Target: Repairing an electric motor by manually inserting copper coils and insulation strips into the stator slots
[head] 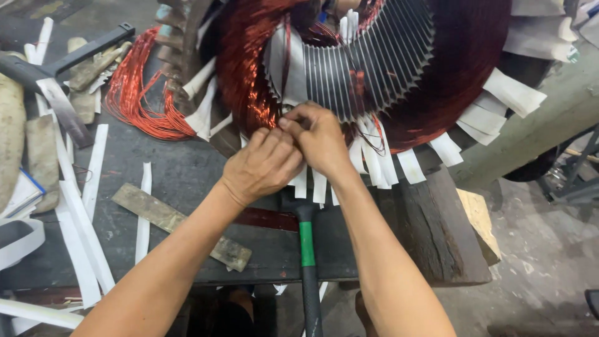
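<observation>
Copper winding (pixel 249 93) meets both curled hands, left hand (pixel 262 165) and right hand (pixel 321 140), seemingly pinching paper strips (pixel 374 163).

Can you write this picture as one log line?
left hand: pinching at copper winding | right hand: same spot | stator: on bench | hammer: lying below
</observation>
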